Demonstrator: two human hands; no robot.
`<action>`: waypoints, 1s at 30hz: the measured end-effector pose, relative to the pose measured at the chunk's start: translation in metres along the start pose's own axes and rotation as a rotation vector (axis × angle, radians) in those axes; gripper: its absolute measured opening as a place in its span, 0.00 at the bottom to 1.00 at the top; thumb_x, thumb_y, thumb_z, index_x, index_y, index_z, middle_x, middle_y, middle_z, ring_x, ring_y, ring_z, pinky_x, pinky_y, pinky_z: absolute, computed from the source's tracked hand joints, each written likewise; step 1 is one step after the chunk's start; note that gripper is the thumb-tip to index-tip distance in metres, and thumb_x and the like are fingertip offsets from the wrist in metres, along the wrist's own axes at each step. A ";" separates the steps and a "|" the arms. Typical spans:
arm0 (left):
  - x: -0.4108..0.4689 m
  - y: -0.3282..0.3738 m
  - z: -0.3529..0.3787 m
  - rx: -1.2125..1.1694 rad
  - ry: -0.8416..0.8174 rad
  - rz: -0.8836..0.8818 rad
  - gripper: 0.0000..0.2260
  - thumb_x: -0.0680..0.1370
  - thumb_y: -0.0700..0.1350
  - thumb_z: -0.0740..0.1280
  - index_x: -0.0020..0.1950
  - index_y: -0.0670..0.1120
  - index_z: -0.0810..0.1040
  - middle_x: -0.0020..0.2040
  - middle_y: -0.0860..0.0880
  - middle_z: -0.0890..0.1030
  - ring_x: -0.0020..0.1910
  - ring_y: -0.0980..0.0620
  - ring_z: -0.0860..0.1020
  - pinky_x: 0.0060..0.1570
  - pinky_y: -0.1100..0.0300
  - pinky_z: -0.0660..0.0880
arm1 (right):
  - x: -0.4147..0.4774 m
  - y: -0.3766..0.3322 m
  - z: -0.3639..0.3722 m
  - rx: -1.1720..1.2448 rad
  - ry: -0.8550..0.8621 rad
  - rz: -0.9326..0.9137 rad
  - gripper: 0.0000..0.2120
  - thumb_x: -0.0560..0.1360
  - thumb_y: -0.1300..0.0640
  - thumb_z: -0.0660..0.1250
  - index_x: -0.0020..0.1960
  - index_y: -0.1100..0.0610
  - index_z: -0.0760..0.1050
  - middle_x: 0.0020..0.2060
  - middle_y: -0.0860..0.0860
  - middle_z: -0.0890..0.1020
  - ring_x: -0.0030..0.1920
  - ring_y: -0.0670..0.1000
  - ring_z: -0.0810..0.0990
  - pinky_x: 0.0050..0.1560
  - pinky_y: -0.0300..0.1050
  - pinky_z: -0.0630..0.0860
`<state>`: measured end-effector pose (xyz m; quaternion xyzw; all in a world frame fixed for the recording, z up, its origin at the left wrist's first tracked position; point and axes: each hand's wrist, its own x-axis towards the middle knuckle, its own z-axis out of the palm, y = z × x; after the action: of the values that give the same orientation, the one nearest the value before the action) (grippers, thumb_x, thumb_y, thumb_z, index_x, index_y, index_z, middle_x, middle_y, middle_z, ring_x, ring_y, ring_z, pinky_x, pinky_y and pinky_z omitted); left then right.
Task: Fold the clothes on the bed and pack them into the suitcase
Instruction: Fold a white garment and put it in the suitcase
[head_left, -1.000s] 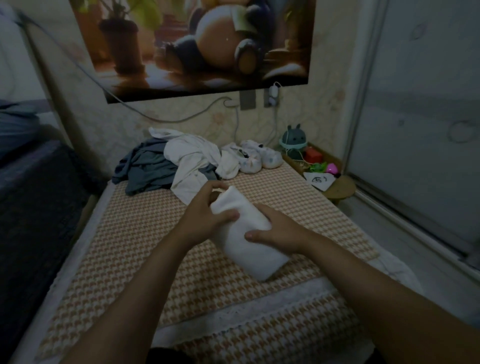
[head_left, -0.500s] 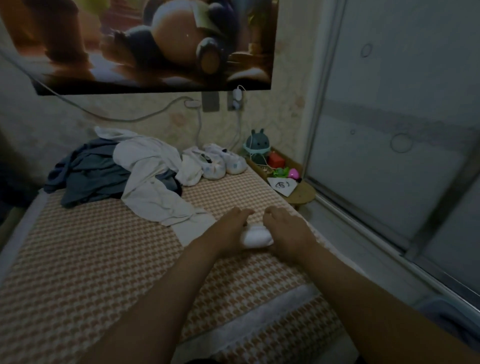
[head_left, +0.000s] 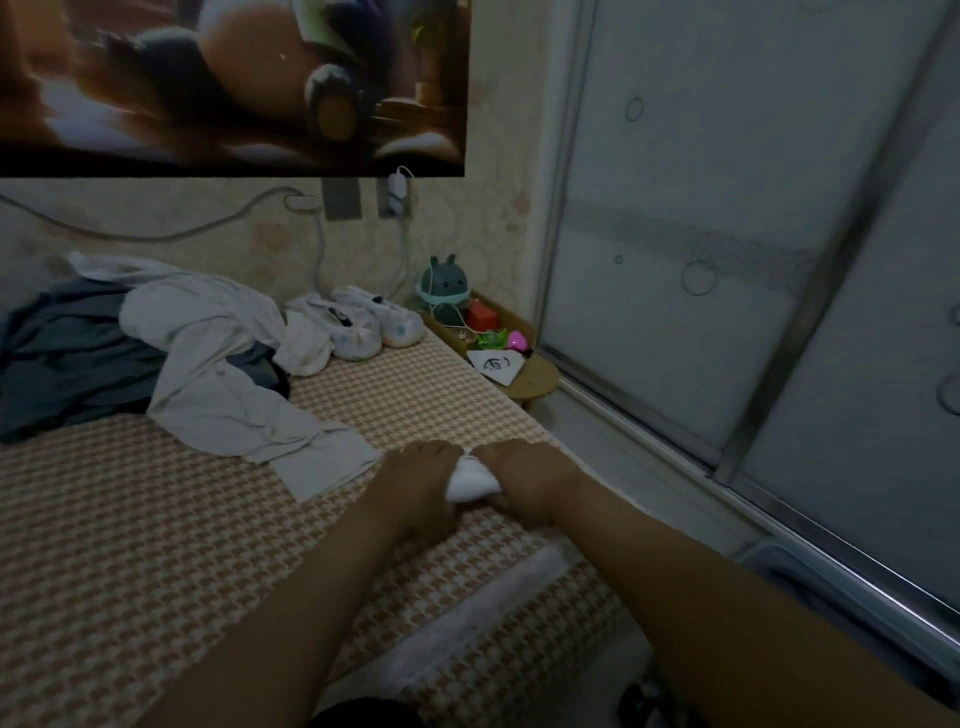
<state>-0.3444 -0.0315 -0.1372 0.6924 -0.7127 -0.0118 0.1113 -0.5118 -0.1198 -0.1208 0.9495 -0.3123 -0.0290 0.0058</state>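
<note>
Both hands close on a small white folded garment (head_left: 470, 480) near the right edge of the bed (head_left: 130, 545): the left hand (head_left: 418, 475) wraps its left side and the right hand (head_left: 530, 480) grips its right side, fingertips nearly meeting over the top. Only a strip of white cloth shows between them. Farther back on the checked cover lies an unfolded pale shirt (head_left: 218, 384) overlapping a grey-blue heap of clothes (head_left: 62, 364). Two small white shoes (head_left: 363, 327) sit by the wall.
</note>
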 end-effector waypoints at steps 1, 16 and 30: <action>0.006 0.007 -0.005 -0.001 0.047 0.019 0.38 0.66 0.62 0.60 0.74 0.47 0.66 0.69 0.46 0.72 0.66 0.44 0.71 0.66 0.48 0.66 | -0.004 0.009 -0.007 0.021 -0.040 0.030 0.26 0.78 0.51 0.64 0.74 0.56 0.63 0.69 0.59 0.70 0.66 0.59 0.72 0.65 0.54 0.68; 0.212 0.260 0.030 -0.354 -0.030 0.424 0.21 0.68 0.47 0.68 0.60 0.45 0.76 0.55 0.46 0.78 0.53 0.50 0.76 0.51 0.62 0.70 | -0.147 0.260 0.024 0.590 0.420 0.394 0.34 0.74 0.46 0.71 0.75 0.54 0.63 0.71 0.52 0.70 0.69 0.51 0.69 0.71 0.48 0.64; 0.302 0.397 0.303 -0.376 -0.215 0.501 0.24 0.76 0.52 0.61 0.70 0.43 0.69 0.65 0.41 0.73 0.62 0.40 0.73 0.60 0.47 0.71 | -0.253 0.424 0.264 0.882 0.341 1.091 0.31 0.77 0.46 0.66 0.75 0.56 0.63 0.70 0.53 0.71 0.69 0.55 0.70 0.68 0.46 0.66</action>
<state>-0.7936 -0.3560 -0.3214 0.4579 -0.8538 -0.1885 0.1609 -0.9824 -0.3089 -0.3587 0.5635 -0.7195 0.2554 -0.3156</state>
